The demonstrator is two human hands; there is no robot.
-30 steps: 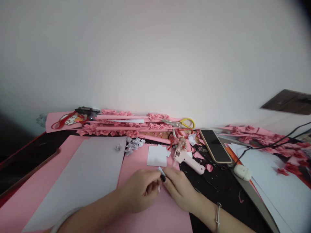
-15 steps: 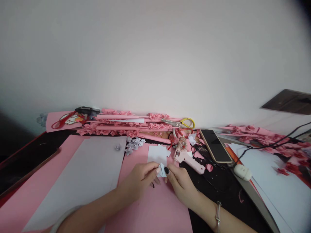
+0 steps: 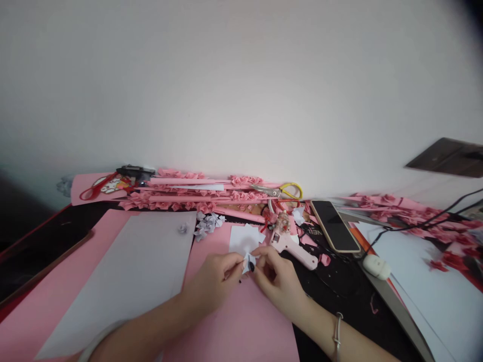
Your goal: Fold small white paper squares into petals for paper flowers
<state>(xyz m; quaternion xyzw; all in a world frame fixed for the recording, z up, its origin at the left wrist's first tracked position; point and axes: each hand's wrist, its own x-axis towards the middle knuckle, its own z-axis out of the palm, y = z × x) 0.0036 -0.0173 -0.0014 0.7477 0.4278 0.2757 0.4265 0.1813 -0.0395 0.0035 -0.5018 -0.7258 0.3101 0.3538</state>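
A small piece of folded white paper (image 3: 247, 262) is pinched between my two hands. My left hand (image 3: 217, 276) grips its left side with thumb and fingertips. On the other side, my right hand (image 3: 275, 279) is closed on it, the dark-nailed thumb lying against the paper. Both hands are above a pink sheet (image 3: 260, 329). Just beyond them lies a stack of white paper squares (image 3: 241, 238). A cluster of folded white paper flowers (image 3: 207, 225) sits to the far left of the squares, with a single white flower (image 3: 182, 228) beside it.
A pink glue gun (image 3: 294, 246) and a phone (image 3: 335, 226) lie to the right, near a white earbud case (image 3: 376, 267) and black cables. Yellow-handled scissors (image 3: 290, 191) rest on pink paper flower stems (image 3: 188, 182) along the wall. A large white sheet (image 3: 128, 281) lies left.
My right fingers have lifted and curled, and the thumb has shifted left over the folded paper. The paper now looks more turned and pointed. My left hand has barely moved.
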